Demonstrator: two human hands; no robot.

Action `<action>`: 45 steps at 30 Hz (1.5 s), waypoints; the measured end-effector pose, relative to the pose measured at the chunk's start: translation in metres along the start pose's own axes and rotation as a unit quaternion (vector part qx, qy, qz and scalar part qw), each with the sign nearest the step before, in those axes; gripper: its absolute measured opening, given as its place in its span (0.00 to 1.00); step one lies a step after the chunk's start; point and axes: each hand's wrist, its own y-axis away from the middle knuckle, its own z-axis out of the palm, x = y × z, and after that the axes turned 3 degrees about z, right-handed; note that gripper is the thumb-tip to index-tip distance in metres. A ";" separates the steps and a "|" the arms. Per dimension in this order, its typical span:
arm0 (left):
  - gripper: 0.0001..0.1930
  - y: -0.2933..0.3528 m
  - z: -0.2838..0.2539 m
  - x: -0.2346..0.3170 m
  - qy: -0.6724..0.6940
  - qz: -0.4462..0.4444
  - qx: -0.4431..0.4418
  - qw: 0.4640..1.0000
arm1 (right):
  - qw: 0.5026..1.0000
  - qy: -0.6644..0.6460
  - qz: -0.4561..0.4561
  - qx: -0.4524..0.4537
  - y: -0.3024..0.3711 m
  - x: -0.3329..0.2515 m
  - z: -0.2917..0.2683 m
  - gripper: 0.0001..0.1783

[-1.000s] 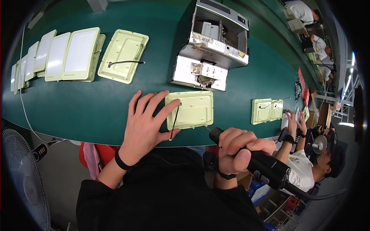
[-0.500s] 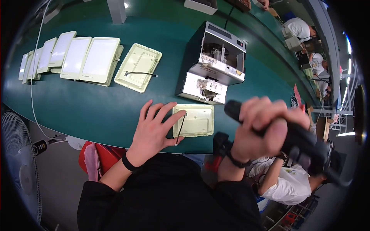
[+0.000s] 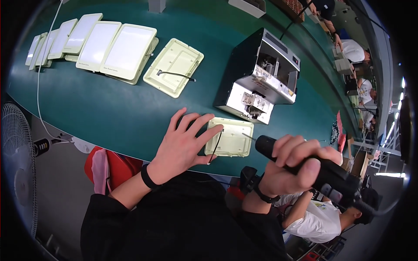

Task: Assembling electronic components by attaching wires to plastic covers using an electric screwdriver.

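A small pale-yellow plastic case half (image 3: pixel 237 139) lies on the green table in front of me, its hollow side up. My left hand (image 3: pixel 185 141) grips it at the left side, the index finger pressing near the top of a short dark cable (image 3: pixel 216 145) and the thumb at the near edge. In my right hand (image 3: pixel 296 163) is a black electric screwdriver (image 3: pixel 335 176), fingers wrapped around its body. Its thin bit points left, over the right part of the case half; whether the tip touches cannot be made out.
A screw feeder machine (image 3: pixel 261 78) stands just behind the case half. Another case half (image 3: pixel 174 67) with a cable lies farther left, beside several white-faced panels (image 3: pixel 128 50). A white cord (image 3: pixel 39 78) hangs at left, near a fan (image 3: pixel 19 174). A person in white (image 3: pixel 313 222) sits close at right.
The screwdriver in my right hand has come down toward the case half, and its bit now shows over it. My left hand stays on the case half. The whole view has shifted.
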 end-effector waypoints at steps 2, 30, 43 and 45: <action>0.41 -0.001 0.000 0.000 0.001 0.002 -0.003 1.000 | 0.999 0.008 -0.044 0.010 -0.007 -0.009 0.003 0.11; 0.07 -0.009 0.002 0.019 0.057 0.030 0.021 0.998 | 0.987 -0.067 0.067 -0.129 0.071 -0.014 -0.018 0.20; 0.09 -0.016 0.008 0.019 -0.009 0.047 -0.002 0.999 | 0.989 -0.028 0.096 -0.111 0.073 -0.007 -0.006 0.20; 0.09 -0.017 0.008 0.016 -0.016 0.051 -0.009 0.999 | 0.988 -0.032 0.096 -0.113 0.072 -0.004 -0.007 0.20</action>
